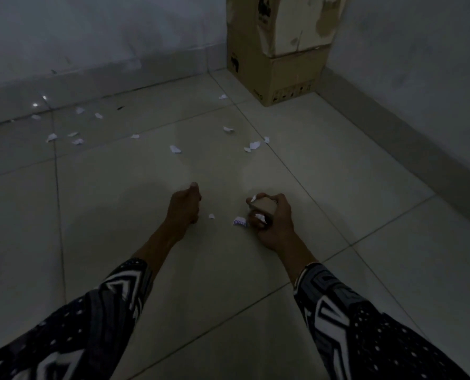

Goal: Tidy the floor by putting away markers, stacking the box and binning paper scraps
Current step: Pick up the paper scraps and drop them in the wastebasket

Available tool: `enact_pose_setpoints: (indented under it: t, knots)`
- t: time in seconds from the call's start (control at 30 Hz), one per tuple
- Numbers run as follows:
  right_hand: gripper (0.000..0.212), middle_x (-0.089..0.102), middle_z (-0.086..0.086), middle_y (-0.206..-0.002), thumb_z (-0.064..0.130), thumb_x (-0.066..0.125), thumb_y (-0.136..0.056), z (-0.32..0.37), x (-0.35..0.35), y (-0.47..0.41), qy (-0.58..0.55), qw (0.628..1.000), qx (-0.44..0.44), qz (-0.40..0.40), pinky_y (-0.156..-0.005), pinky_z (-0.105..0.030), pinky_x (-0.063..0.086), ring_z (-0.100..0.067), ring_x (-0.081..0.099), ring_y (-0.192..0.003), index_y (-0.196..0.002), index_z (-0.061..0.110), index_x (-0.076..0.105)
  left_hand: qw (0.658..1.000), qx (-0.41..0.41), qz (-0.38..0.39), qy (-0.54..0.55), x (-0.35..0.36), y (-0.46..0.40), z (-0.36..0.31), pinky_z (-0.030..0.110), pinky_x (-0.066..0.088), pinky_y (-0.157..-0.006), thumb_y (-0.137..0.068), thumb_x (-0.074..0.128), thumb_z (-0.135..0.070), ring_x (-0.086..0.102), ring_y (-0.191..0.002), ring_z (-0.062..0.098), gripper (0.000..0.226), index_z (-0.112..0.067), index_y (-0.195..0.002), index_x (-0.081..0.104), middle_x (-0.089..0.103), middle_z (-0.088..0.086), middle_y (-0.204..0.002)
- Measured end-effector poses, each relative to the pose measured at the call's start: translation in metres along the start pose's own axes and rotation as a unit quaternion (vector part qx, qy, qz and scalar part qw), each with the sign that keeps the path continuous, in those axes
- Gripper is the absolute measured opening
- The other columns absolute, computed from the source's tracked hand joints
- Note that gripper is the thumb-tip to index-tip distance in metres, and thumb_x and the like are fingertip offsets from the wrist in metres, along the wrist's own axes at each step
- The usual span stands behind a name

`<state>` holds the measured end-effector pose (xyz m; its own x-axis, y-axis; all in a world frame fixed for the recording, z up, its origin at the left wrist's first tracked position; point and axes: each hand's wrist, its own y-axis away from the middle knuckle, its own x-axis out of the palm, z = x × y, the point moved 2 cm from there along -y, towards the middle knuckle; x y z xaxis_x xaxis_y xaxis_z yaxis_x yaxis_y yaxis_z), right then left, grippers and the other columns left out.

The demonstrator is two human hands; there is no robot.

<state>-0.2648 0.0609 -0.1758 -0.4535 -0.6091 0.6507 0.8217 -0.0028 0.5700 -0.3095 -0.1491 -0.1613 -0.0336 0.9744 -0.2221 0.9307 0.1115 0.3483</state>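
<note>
Gripping paper scraps (258, 216) in curled right hand (273, 219).

The top edge is cutting off the upper part of the stacked cardboard boxes (280, 45). The right hand (272, 220) is covering most of the paper scraps it is gripping. The left hand (184, 205) is hiding its own curled fingers; contents cannot be told. Box print is blurring.

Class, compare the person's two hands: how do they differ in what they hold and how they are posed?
The right hand grips a wad of paper scraps; the left hand shows nothing in its curled fingers. The right hand lies beside a printed scrap; the left hand sits farther from it. Both hover low over the floor.
</note>
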Motion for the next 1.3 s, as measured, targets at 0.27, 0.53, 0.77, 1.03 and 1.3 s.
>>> enact_pose_setpoints:
  t: [0.27, 0.53, 0.77, 1.03, 1.3]
  knots:
    - [0.038, 0.064, -0.015, -0.082, 0.030, 0.032, -0.095, -0.001, 0.001, 0.001, -0.005, 1.000, -0.001, -0.007, -0.036, -0.011, 0.021, -0.013, 0.031, -0.028, -0.075, 0.008, 0.056, 0.854, 0.150, 0.059, -0.495, 0.011, 0.014, 0.014, 0.033, 0.037, -0.060, -0.094, 0.049, -0.060, 0.061, -0.090, 0.030, 0.056, -0.010, -0.118, 0.046, 0.062, 0.010, -0.097]
    - [0.037, 0.061, -0.013, -0.081, 0.028, 0.032, -0.094, -0.002, 0.001, 0.002, 0.001, 1.000, -0.003, 0.009, -0.037, -0.013, 0.020, -0.013, 0.030, -0.030, -0.075, 0.005, 0.055, 0.751, 0.221, 0.021, -0.621, 0.037, 0.036, 0.032, 0.037, 0.048, -0.074, -0.109, 0.026, -0.032, 0.066, -0.097, 0.031, 0.057, 0.003, -0.152, 0.015, 0.064, 0.015, -0.119]
    - [0.036, 0.061, -0.011, -0.084, 0.028, 0.033, -0.093, -0.004, -0.002, 0.002, 0.006, 1.000, 0.002, 0.007, -0.038, -0.014, 0.019, -0.012, 0.031, -0.029, -0.075, 0.006, 0.055, 0.783, 0.183, 0.034, -0.594, 0.035, 0.031, 0.032, 0.041, 0.049, -0.080, -0.105, 0.038, -0.023, 0.063, -0.102, 0.035, 0.062, 0.003, -0.153, 0.009, 0.061, 0.020, -0.122]
    - [0.038, 0.062, -0.013, -0.088, 0.028, 0.033, -0.095, -0.004, -0.003, 0.002, 0.002, 1.000, -0.008, -0.008, -0.038, -0.013, 0.019, -0.012, 0.031, -0.030, -0.075, 0.004, 0.055, 0.858, 0.179, 0.098, -0.471, 0.024, 0.028, 0.024, 0.041, 0.038, -0.101, -0.105, 0.036, -0.014, 0.048, -0.126, 0.041, 0.064, 0.012, -0.151, -0.001, 0.041, 0.032, -0.144]
    - [0.040, 0.062, -0.014, -0.085, 0.029, 0.034, -0.095, -0.005, -0.002, -0.001, -0.005, 1.000, -0.010, -0.006, -0.036, -0.013, 0.021, -0.012, 0.030, -0.031, -0.071, 0.006, 0.056, 0.913, 0.209, 0.068, -0.343, 0.022, 0.039, 0.016, 0.039, 0.042, -0.067, -0.097, 0.043, -0.007, 0.060, -0.086, 0.037, 0.032, -0.006, -0.127, 0.032, 0.058, 0.010, -0.088]
